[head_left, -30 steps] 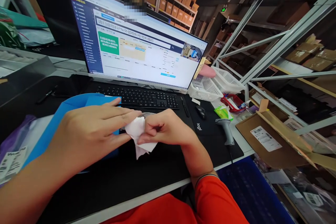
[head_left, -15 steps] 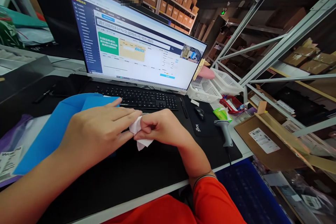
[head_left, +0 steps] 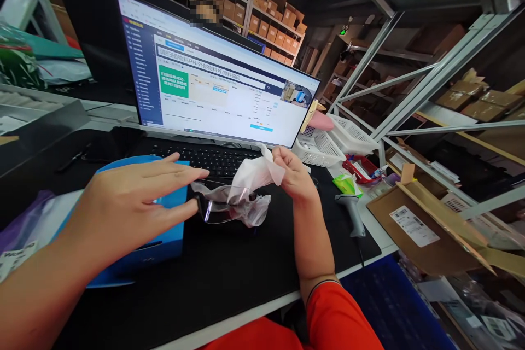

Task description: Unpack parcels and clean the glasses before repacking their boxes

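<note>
My left hand [head_left: 139,197] reaches over the blue box [head_left: 164,249], its thumb and fingers around the left end of a clear, glossy item [head_left: 211,210] with a dark edge. The item's exact kind cannot be made out. Closed in a pinch, my right hand [head_left: 293,172] holds the upper right part of a thin white wrapping sheet [head_left: 252,178]. The sheet stretches down to the clear item, and crumpled see-through film [head_left: 258,212] hangs below it. Part of the box is hidden behind my left hand.
Behind my hands are a black keyboard [head_left: 213,161] and a lit monitor [head_left: 229,104]. A barcode scanner [head_left: 351,216] lies to the right, near white baskets [head_left: 320,150] and an opened cardboard box [head_left: 414,229]. A purple-and-white packet [head_left: 30,219] lies at left.
My right hand has moved up and right, drawing the white sheet out from between my hands. The clear item and film now show. More of the blue box's front is visible.
</note>
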{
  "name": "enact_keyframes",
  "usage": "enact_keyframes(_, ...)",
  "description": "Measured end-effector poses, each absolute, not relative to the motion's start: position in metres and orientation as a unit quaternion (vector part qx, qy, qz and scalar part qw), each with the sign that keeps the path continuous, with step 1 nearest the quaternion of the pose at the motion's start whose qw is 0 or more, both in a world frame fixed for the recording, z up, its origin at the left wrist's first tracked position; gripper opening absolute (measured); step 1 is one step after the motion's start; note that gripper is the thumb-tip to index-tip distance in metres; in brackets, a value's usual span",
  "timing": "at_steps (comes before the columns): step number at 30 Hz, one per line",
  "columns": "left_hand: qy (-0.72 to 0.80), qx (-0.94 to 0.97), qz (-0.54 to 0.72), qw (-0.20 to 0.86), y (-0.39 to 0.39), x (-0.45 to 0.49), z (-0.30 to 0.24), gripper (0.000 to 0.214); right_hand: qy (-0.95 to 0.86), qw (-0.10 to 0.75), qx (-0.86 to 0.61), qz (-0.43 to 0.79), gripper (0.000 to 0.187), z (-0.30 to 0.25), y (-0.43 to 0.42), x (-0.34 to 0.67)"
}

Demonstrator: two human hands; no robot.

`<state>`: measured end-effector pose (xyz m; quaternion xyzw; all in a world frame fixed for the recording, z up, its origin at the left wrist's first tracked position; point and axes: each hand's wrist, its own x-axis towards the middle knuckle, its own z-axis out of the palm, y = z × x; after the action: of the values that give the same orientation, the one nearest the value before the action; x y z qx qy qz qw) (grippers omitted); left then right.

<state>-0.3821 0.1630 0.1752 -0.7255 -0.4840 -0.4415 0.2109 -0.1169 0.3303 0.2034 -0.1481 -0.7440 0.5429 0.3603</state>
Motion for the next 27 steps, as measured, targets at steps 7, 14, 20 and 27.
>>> enact_keyframes(7, -0.497, -0.717, -0.463, 0.153, 0.158, -0.387, 0.181, 0.031, -0.761, 0.342, -0.121, 0.538, 0.063, 0.212, 0.31, -0.107)
enact_keyframes(14, -0.527, -0.7, -0.467, 0.119, 0.152, -0.385, 0.184, 0.031, -0.747, 0.354, -0.137, 0.546, 0.062, 0.215, 0.304, -0.108)
enact_keyframes(20, -0.534, -0.689, -0.478, 0.109, 0.148, -0.384, 0.184, 0.028, -0.755, 0.42, -0.164, 0.476, 0.044, 0.219, 0.296, -0.099)
enact_keyframes(27, -0.463, -0.751, -0.439, 0.168, 0.158, -0.385, 0.181, 0.026, -0.859, 0.238, -0.098, 0.442, 0.044, 0.22, 0.28, -0.106)
